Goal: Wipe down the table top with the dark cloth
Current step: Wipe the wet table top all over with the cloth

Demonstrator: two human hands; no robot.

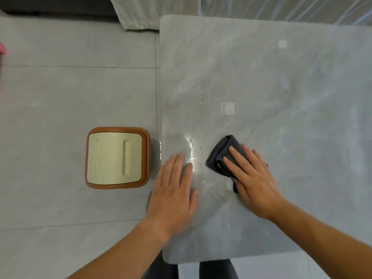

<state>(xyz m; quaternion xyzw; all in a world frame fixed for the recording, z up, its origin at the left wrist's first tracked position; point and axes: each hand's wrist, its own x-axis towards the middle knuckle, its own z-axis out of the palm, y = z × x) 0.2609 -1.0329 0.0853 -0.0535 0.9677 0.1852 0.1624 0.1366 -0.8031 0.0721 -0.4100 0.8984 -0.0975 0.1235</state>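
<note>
A glossy grey marble table top (271,77) fills the right of the head view. A folded dark grey cloth (221,153) with a yellow-green tag lies on it near the front left. My right hand (253,178) presses flat on the cloth, fingers straight, covering its near half. My left hand (175,188) rests flat on the table by its left edge, fingers extended, holding nothing. Small water drops and a wet sheen sit between the two hands.
A square stool (117,158) with a brown rim and cream seat stands on the grey tiled floor just left of the table. A pale curtain (138,13) hangs at the back. My dark-trousered legs (217,269) show below the table's near edge.
</note>
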